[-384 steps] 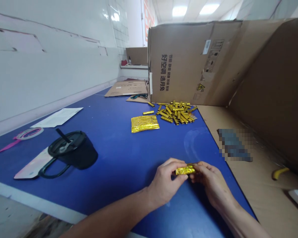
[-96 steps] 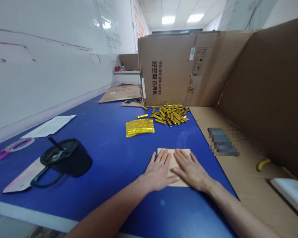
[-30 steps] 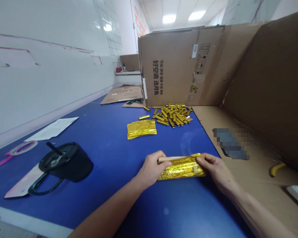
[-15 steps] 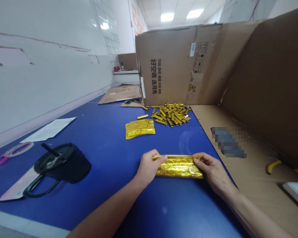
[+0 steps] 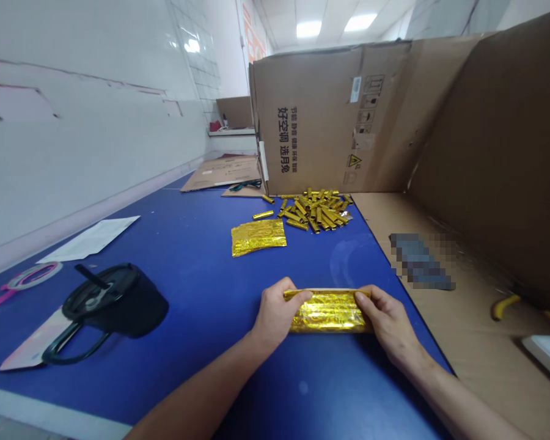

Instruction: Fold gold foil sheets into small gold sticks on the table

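Note:
A gold foil sheet (image 5: 329, 310) lies folded into a long strip on the blue table (image 5: 201, 269), close to me. My left hand (image 5: 275, 310) pinches its left end, thumb on top. My right hand (image 5: 385, 318) pinches its right end. Both hands are closed on the foil and press it against the table. Further back lies a flat stack of gold foil sheets (image 5: 258, 236). Behind that sits a heap of several small folded gold pieces (image 5: 315, 209).
A black lidded cup with a straw (image 5: 114, 299) stands at the left on a pink card (image 5: 36, 339). A tape roll (image 5: 30, 275) and white paper (image 5: 89, 238) lie farther left. Cardboard walls (image 5: 330, 122) and a cardboard sheet (image 5: 440, 318) bound the back and right.
The foil strip has been folded narrower over the last second, and the tan underside no longer shows. Both hands stay at its ends. Earlier the sheet lay flat under open palms.

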Motion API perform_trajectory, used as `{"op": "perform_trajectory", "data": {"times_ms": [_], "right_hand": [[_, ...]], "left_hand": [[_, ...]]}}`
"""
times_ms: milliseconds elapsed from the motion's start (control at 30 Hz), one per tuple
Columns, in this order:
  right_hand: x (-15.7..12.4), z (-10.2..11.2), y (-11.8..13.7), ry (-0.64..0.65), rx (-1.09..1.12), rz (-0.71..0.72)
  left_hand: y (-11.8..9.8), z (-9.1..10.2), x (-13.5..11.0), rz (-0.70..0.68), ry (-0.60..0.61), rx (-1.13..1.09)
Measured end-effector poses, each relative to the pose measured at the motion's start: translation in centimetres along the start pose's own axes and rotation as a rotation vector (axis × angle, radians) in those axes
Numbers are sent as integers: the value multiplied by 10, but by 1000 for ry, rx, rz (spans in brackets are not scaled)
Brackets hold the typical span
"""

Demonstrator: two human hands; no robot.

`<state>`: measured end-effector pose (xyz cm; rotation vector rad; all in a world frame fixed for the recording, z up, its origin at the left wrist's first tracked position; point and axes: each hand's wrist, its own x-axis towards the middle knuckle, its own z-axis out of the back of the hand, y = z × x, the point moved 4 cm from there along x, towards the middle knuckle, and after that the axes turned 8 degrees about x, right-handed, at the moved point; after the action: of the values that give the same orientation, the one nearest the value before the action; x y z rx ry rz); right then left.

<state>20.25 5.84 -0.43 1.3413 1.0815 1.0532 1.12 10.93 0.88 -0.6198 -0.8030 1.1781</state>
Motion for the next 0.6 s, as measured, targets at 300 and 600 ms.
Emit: {"op": "perform_trajectory", "data": {"times_ms": [300, 600], "right_hand": [[-1, 2, 4, -56, -363, 155], [9, 9, 0, -53, -828, 124]], "left_hand": [[2, -6, 4, 59, 0, 16], [-20, 1, -8, -271, -61, 314]]}}
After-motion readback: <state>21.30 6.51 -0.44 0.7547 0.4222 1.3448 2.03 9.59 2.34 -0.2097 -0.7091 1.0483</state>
